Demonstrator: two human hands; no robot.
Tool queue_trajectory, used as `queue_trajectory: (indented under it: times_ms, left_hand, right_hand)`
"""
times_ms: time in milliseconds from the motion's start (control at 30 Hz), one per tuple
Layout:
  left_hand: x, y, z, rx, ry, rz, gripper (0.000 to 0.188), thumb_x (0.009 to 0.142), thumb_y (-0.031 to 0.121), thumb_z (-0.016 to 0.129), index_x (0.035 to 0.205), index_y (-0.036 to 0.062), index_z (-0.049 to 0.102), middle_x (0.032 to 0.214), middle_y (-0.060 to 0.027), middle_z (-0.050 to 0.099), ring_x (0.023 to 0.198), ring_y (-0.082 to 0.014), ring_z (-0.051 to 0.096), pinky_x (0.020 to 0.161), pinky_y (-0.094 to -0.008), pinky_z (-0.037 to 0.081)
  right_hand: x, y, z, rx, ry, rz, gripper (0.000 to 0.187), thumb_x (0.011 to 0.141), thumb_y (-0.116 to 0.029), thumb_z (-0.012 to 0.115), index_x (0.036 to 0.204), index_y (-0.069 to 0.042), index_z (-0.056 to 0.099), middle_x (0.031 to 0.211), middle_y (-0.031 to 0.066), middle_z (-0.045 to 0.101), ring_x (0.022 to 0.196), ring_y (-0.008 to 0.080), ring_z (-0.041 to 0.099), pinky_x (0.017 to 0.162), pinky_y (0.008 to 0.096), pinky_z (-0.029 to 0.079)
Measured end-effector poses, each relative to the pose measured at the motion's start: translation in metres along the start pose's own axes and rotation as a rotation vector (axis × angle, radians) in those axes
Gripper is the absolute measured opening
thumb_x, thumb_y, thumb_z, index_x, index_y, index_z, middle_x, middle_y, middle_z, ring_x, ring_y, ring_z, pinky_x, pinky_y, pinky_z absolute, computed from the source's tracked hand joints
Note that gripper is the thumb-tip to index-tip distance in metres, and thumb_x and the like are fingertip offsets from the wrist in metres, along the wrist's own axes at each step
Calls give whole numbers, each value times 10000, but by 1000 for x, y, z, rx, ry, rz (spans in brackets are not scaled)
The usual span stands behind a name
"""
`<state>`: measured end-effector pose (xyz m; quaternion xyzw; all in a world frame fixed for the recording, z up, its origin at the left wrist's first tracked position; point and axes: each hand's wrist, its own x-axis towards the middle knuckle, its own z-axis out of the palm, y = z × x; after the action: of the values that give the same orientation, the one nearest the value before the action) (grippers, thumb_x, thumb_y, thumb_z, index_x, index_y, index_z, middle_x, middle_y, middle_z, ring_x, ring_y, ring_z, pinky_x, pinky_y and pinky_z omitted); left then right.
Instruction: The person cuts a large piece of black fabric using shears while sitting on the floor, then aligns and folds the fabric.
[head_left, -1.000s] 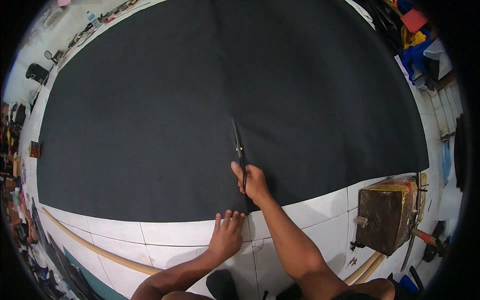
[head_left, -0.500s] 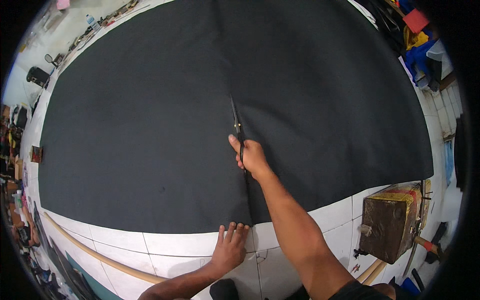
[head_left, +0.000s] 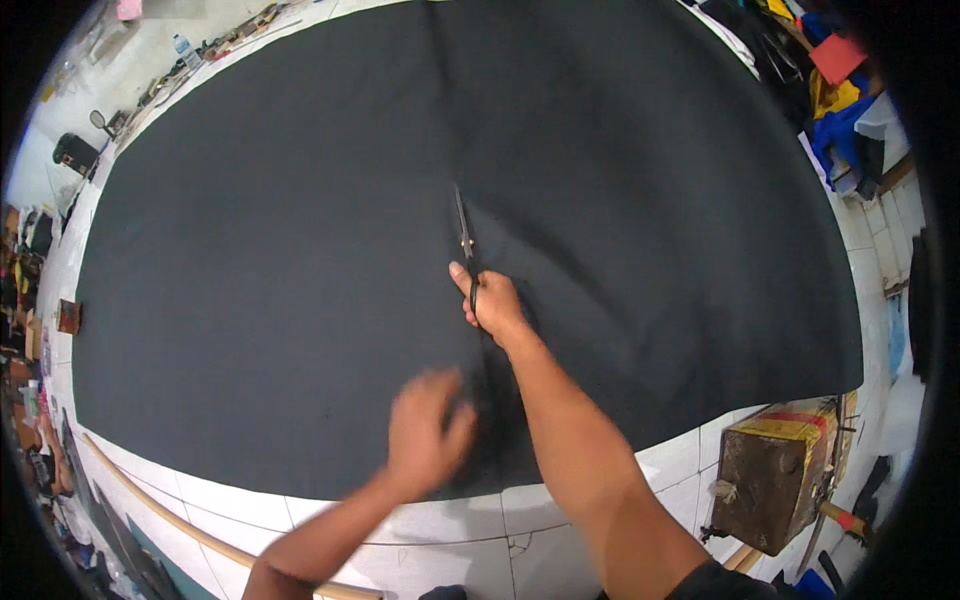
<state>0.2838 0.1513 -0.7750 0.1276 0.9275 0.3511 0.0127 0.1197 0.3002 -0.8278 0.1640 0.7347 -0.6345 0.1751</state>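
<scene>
A large black sheet of material (head_left: 260, 260) is spread over the white tiled floor. My right hand (head_left: 494, 302) grips scissors (head_left: 463, 225) by their dark handles, near the middle of the sheet. Their blades point away from me, set along a line in the sheet that runs back to its near edge. To the right of that line the sheet rises in soft folds. My left hand (head_left: 428, 425) hovers low over the near part of the sheet, blurred by motion, its thumb apart from the fingers and nothing held.
A worn brown box (head_left: 765, 485) with a yellow top stands at the near right. A long tan pole (head_left: 190, 527) lies on the tiles (head_left: 420, 525) at the near left. Assorted items line the left side, and a colourful heap including blue cloth (head_left: 840, 130) is at the far right.
My left hand has lifted off the sheet's near edge and moved forward and slightly left. The scissors in my right hand have shifted slightly forward; the view has tilted a little.
</scene>
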Motion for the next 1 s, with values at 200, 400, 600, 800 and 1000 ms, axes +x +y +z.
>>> queue_trajectory:
  times_ms: [200, 400, 600, 800, 1000]
  left_hand:
    - [135, -72, 29, 520, 213, -243, 657, 962, 427, 497, 1504, 78, 373, 1581, -224, 276, 1476, -405, 219, 1195, -545, 156]
    - [141, -74, 34, 530, 191, -240, 700, 933, 460, 502, 1506, 78, 374, 1579, -220, 282, 1480, -400, 211, 1197, -557, 139]
    - [141, -74, 32, 505, 190, -244, 708, 913, 477, 526, 1487, 78, 414, 1568, -222, 302, 1473, -406, 225, 1196, -564, 133]
    - [147, -68, 32, 481, 162, -260, 721, 900, 472, 550, 1485, 72, 417, 1568, -225, 302, 1470, -411, 229, 1196, -565, 131]
    - [151, -68, 24, 464, 102, -320, 742, 889, 467, 572, 1493, 73, 396, 1577, -222, 282, 1475, -418, 206, 1197, -572, 112]
  right_hand:
    - [2, -4, 7, 16, 18, 16, 558, 887, -550, 686, 717, -36, 550, 597, 51, 567, 476, 130, 530, 453, 290, 437]
    - [0, -5, 6, -35, 73, -5, 562, 893, -536, 683, 641, -53, 547, 551, 50, 561, 472, 142, 547, 467, 319, 434]
    - [27, -26, 6, 51, 34, 34, 566, 886, -537, 691, 643, -43, 560, 538, 43, 536, 462, 143, 536, 465, 311, 426]
    - [98, -67, 2, 42, 37, 9, 564, 873, -574, 691, 664, -85, 502, 573, 28, 520, 469, 113, 507, 432, 279, 420]
    - [114, -58, 8, 62, 34, 1, 554, 863, -559, 713, 658, -91, 496, 568, 24, 516, 455, 102, 488, 429, 267, 412]
